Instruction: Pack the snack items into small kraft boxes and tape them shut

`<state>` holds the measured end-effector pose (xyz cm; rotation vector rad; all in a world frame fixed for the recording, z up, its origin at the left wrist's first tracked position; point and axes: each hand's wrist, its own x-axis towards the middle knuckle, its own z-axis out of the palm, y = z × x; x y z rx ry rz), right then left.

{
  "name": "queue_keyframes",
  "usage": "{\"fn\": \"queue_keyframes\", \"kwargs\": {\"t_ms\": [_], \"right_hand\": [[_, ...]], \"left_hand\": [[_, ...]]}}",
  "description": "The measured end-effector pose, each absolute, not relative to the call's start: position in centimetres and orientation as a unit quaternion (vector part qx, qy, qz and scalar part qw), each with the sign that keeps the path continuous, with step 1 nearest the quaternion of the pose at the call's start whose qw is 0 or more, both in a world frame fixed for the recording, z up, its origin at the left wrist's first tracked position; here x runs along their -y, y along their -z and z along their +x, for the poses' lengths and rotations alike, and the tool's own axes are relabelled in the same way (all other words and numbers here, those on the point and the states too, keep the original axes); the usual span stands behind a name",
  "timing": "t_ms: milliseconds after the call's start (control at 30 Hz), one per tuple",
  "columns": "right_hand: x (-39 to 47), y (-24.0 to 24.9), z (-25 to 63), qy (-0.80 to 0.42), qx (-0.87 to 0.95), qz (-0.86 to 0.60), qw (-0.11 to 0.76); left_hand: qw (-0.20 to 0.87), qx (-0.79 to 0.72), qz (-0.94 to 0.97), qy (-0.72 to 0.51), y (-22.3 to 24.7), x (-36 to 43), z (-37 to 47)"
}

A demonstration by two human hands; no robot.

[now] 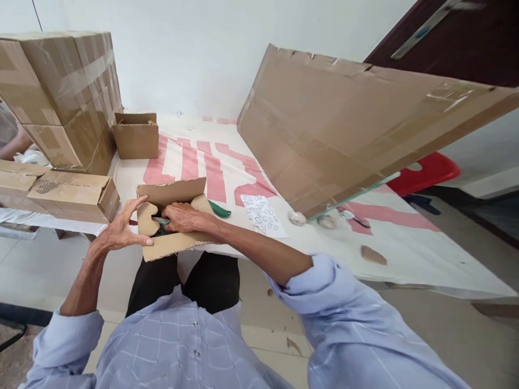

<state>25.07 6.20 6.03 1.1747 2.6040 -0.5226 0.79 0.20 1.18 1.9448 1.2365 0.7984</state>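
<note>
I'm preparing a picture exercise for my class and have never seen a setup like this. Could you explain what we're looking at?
There is no machine here: these are a person's own bare hands, seen from a camera worn on the head, looking forward and down. The light blue shirt below belongs to that person.

The left hand touches the left end of an open cardboard box. The right hand reaches inside, beside something bluish; its grip is hidden.

The table has a white covering with red markings. On it lie a printed sheet of paper and a green object, partly hidden by the box. A smaller box stands farther back, taped boxes are stacked to the left.
</note>
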Motion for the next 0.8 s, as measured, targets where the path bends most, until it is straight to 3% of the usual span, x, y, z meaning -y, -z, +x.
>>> {"fn": "queue_keyframes", "kwargs": {"t_ms": [267, 500, 567, 733, 800], "right_hand": [[-6.9, -5.0, 26.1, 0.208, -0.886, 0.413, 0.031], [-7.7, -5.7, 27.5, 0.293, -0.861, 0.402, -0.104], [-7.8, -6.1, 27.6, 0.275, -0.868, 0.406, -0.075], [-7.2, -6.3, 26.3, 0.198, -0.89, 0.398, 0.102], [-6.9, -6.1, 25.8, 0.175, -0.894, 0.395, 0.12]], "left_hand": [[0.339, -0.484, 0.741, -0.319, -1.1, -0.2, 0.9], [0.324, -0.495, 0.731, -0.34, -0.6, 0.1, 1.3], [0.33, -0.488, 0.728, -0.349, -0.4, 0.0, 1.1], [0.377, -0.447, 0.735, -0.343, 0.3, -0.1, 0.2], [0.383, -0.44, 0.738, -0.34, 0.6, 0.1, -0.1]]}}
